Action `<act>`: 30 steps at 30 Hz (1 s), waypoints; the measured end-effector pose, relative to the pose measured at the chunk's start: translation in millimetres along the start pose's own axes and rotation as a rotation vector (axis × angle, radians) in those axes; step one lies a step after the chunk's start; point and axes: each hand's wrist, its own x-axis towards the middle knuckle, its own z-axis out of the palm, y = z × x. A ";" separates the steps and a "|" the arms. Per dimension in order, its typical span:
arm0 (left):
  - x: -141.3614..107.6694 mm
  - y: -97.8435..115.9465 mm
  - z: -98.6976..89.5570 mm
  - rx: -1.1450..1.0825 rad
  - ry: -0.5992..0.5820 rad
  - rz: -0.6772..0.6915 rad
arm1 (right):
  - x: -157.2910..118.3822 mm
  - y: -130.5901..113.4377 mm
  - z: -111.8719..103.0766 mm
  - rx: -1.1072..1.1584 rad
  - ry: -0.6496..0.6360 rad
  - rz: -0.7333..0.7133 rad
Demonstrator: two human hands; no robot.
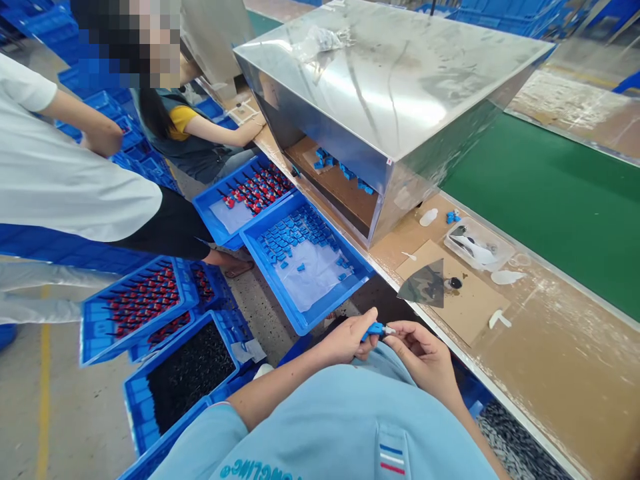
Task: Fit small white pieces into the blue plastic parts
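In front of my light-blue shirt, my left hand (351, 339) grips a small blue plastic part (372, 331) between thumb and fingers. A small pale piece (387, 330) sits at the right end of that part. My right hand (424, 355) pinches this pale piece with thumb and fingertips; whether it is joined to the blue part I cannot tell. Just beyond my hands, a dark, thin sheet (425, 283) overhangs the workbench edge. Beside it, a small black pot (453, 283) stands on a cardboard sheet (467, 313).
A blue tray (300, 320) of small blue parts lies left of the metal hood (395, 73). More blue crates hold red pieces (145, 297) and black pieces (193, 367). Two people are at left, one standing, one seated. A green belt (555, 193) runs behind the bench.
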 end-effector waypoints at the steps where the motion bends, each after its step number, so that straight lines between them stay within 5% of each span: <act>1: 0.1 -0.8 -0.6 0.027 0.013 0.013 | 0.1 0.7 1.9 0.027 0.016 0.018; 7: 1.6 -6.8 -5.3 0.297 0.075 0.213 | 6.5 -7.6 10.1 0.160 0.097 0.162; 12: 0.8 -4.1 -10.5 0.608 0.157 0.407 | 6.6 -12.0 6.8 0.222 0.035 0.213; 14: -0.2 -4.2 -15.6 0.613 0.184 0.434 | 6.1 -11.3 -2.9 0.259 0.044 0.233; 19: -0.5 -8.2 -28.5 0.316 0.450 0.410 | 6.0 -16.5 -39.4 0.248 0.369 0.135; 25: 3.3 -5.0 -14.9 -0.255 -0.088 0.318 | 2.9 -27.2 -21.4 0.135 0.200 0.116; 30: 0.9 -1.2 -11.0 -0.385 -0.160 0.280 | 4.9 -31.5 0.2 0.112 0.134 0.089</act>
